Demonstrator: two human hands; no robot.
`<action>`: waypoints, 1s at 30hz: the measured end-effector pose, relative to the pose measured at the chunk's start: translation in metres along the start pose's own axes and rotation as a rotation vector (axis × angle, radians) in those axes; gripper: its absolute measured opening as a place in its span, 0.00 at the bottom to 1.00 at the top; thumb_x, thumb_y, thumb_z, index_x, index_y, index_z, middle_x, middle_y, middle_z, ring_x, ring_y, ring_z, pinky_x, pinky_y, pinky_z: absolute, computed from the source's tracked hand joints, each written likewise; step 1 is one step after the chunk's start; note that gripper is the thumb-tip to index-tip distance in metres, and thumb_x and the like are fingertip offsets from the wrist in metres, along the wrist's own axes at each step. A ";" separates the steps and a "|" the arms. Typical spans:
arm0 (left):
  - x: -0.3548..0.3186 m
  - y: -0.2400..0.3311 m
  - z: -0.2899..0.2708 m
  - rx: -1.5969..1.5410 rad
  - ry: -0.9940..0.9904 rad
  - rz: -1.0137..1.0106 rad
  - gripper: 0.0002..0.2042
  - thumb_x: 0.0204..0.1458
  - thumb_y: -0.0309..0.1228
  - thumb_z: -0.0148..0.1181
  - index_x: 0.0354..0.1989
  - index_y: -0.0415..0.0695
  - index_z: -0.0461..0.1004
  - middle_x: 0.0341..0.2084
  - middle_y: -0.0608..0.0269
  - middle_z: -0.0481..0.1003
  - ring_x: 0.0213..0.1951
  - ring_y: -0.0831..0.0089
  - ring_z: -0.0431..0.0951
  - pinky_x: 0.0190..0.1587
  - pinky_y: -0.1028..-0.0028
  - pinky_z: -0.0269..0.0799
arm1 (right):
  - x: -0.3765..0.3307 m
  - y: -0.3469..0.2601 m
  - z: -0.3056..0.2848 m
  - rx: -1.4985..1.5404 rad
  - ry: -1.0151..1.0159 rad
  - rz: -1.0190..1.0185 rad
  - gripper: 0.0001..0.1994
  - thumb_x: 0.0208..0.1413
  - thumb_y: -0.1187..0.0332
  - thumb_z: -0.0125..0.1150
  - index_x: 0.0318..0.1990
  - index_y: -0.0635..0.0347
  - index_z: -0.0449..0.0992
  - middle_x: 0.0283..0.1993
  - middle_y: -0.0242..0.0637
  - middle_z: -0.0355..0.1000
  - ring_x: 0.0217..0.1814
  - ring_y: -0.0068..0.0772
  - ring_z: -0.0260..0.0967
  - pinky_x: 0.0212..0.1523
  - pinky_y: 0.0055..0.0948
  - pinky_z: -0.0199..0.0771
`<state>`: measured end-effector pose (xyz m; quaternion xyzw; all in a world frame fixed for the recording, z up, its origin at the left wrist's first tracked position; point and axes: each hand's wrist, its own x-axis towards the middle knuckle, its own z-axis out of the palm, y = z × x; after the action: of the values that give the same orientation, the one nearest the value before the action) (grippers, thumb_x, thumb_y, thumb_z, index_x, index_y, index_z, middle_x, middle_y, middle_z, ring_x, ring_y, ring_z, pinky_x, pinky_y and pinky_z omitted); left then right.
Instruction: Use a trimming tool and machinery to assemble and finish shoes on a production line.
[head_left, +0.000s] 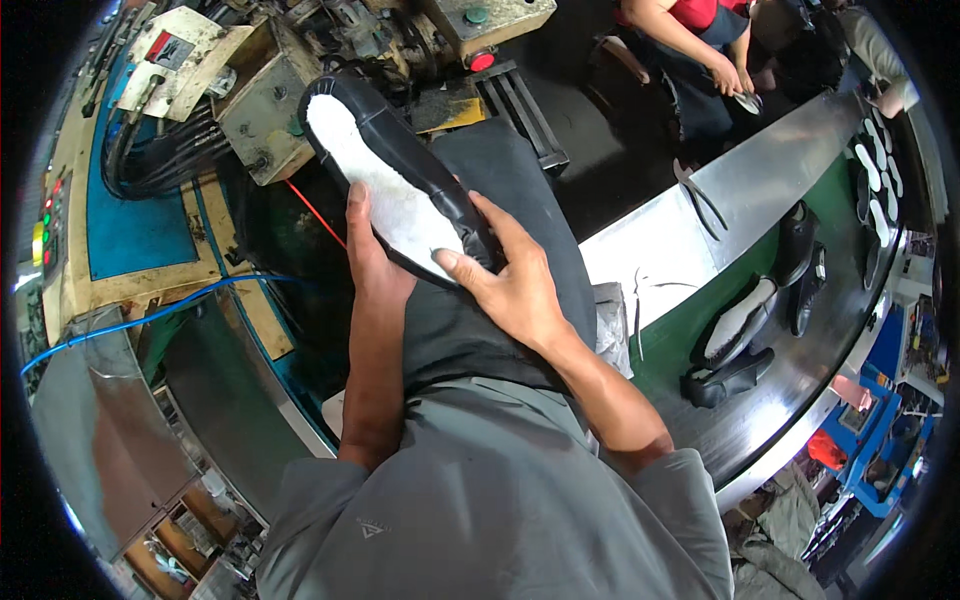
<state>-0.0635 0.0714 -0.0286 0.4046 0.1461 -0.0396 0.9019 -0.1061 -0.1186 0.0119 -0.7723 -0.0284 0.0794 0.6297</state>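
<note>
I see both hands closed on one black shoe upper (400,180), which is held bottom-up between them over my lap. My left hand (372,262) comes up from below and grips the near left edge of the shoe, the thumb lying along the rim beside the white underside while the rest of the fingers are hidden behind it. My right hand (510,285) clamps the near right end: the thumb presses onto the white surface at the lower tip, and the other fingers curl over the black side wall, so the shoe's closest end sits directly between the two grips, touching both. From there the shoe runs away from the hands, up and to the left, tilted, with its far rounded end pointing toward the machine (330,70) beyond my knees. The shoe looks like a dark, slightly glossy leather upper pulled over a form, its edge folded inward all round a pale, fuzzy white insole that fills the middle. Well off to the right of my right hand, a curved green and metal conveyor table (740,190) carries more black shoes (745,330) with the same white bottoms, and past it another person's hand (727,78) works at the table's far edge.
</note>
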 end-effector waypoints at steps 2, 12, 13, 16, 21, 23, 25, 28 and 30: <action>-0.005 -0.007 0.001 -0.009 0.157 0.061 0.36 0.72 0.59 0.50 0.73 0.40 0.67 0.61 0.47 0.78 0.62 0.52 0.80 0.66 0.53 0.76 | 0.000 0.003 0.001 -0.040 0.083 0.003 0.34 0.66 0.58 0.75 0.73 0.69 0.72 0.63 0.56 0.80 0.64 0.41 0.80 0.66 0.37 0.76; -0.019 0.013 0.022 0.217 0.247 0.147 0.29 0.72 0.50 0.56 0.71 0.41 0.68 0.58 0.55 0.78 0.58 0.61 0.81 0.60 0.57 0.79 | 0.002 0.014 -0.024 0.049 -0.230 0.034 0.27 0.73 0.68 0.56 0.75 0.74 0.68 0.69 0.64 0.76 0.72 0.52 0.76 0.71 0.38 0.72; -0.019 0.015 0.021 0.221 0.214 0.137 0.29 0.73 0.49 0.56 0.72 0.41 0.68 0.58 0.54 0.78 0.58 0.61 0.81 0.61 0.57 0.79 | 0.000 0.021 -0.025 0.045 -0.235 0.037 0.27 0.73 0.68 0.56 0.75 0.74 0.68 0.69 0.64 0.76 0.72 0.52 0.76 0.71 0.38 0.72; -0.015 0.015 0.024 0.175 0.259 0.107 0.29 0.72 0.49 0.57 0.73 0.41 0.67 0.57 0.54 0.78 0.58 0.60 0.81 0.62 0.56 0.78 | -0.009 0.038 -0.024 0.378 -0.249 0.121 0.28 0.74 0.69 0.56 0.77 0.72 0.65 0.73 0.54 0.74 0.73 0.43 0.74 0.73 0.37 0.71; -0.016 0.011 0.032 0.250 0.282 0.121 0.34 0.73 0.47 0.57 0.79 0.40 0.58 0.64 0.50 0.73 0.64 0.57 0.77 0.66 0.55 0.75 | -0.014 0.029 -0.008 0.376 -0.042 0.233 0.29 0.73 0.65 0.62 0.75 0.71 0.69 0.68 0.52 0.78 0.67 0.36 0.77 0.70 0.34 0.74; -0.022 0.008 0.037 0.302 0.303 0.127 0.37 0.72 0.47 0.58 0.81 0.40 0.54 0.67 0.48 0.71 0.67 0.56 0.74 0.68 0.55 0.74 | -0.008 0.029 -0.001 0.224 -0.018 0.260 0.27 0.72 0.63 0.62 0.72 0.72 0.72 0.62 0.55 0.81 0.62 0.38 0.80 0.66 0.35 0.76; -0.024 0.006 0.040 0.386 0.307 0.107 0.41 0.71 0.45 0.60 0.84 0.40 0.47 0.71 0.46 0.66 0.70 0.55 0.71 0.70 0.55 0.71 | -0.004 0.036 0.007 0.017 0.077 0.171 0.24 0.71 0.61 0.61 0.64 0.76 0.78 0.47 0.59 0.86 0.51 0.43 0.85 0.55 0.39 0.81; -0.026 0.006 0.044 0.443 0.311 0.111 0.43 0.71 0.44 0.61 0.86 0.41 0.44 0.72 0.45 0.66 0.71 0.55 0.70 0.71 0.55 0.70 | -0.007 0.034 0.003 -0.043 0.035 0.228 0.25 0.71 0.61 0.60 0.64 0.76 0.78 0.48 0.62 0.85 0.53 0.45 0.85 0.57 0.40 0.80; -0.025 0.001 0.039 0.443 0.310 0.125 0.42 0.71 0.45 0.61 0.85 0.41 0.47 0.71 0.46 0.67 0.70 0.55 0.71 0.70 0.55 0.72 | -0.007 0.037 0.000 -0.061 0.014 0.212 0.25 0.71 0.62 0.60 0.65 0.76 0.78 0.51 0.61 0.85 0.55 0.46 0.85 0.57 0.40 0.81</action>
<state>-0.0780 0.0418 0.0043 0.6015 0.2448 0.0478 0.7589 -0.1150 -0.1272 -0.0241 -0.7904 0.0555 0.1392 0.5940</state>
